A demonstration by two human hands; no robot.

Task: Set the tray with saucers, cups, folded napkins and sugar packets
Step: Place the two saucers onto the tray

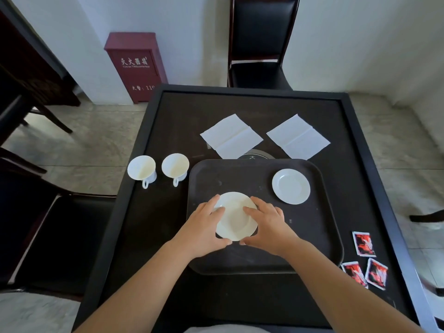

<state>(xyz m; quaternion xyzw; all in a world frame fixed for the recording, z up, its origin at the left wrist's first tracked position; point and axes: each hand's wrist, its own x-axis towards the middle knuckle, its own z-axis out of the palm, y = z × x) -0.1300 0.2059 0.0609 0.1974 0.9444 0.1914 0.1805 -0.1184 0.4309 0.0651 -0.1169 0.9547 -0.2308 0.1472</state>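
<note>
A dark tray lies on the black table. My left hand and my right hand both grip a white saucer by its edges, at the tray's near left part. A second white saucer rests on the tray's far right corner. Two white cups stand on the table left of the tray, handles toward me. Two unfolded white napkins lie beyond the tray. Three red sugar packets lie at the table's near right.
A round inset in the table peeks out behind the tray. A black chair stands at the far side, another chair at the left. A red cabinet stands against the wall.
</note>
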